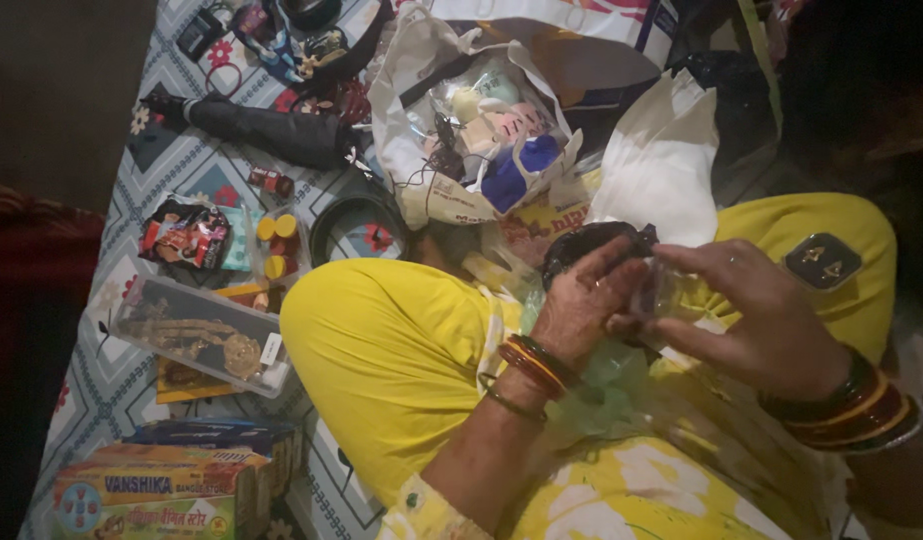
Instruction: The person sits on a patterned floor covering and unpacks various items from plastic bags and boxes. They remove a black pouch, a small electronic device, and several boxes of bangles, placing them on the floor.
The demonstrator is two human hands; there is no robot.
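Patterned bedsheet is spread under scattered clutter; dim room. Head view: a small clear packet is held over the lap, pinched by the left hand and gripped by the right hand, fingers curled; a firm, low hold seems best, so nothing spills. Nearby are seen a clear plastic box, a white bag and a folded umbrella.

Upper left: my folded black umbrella lies on the patterned blue-grey bedsheet.
Left middle: my clear plastic box of gold jewellery.
Lower left: my colourful cardboard boxes.
Top centre: my white cloth bag, open, stuffed with small packets.
Centre left: my black ring-shaped band.
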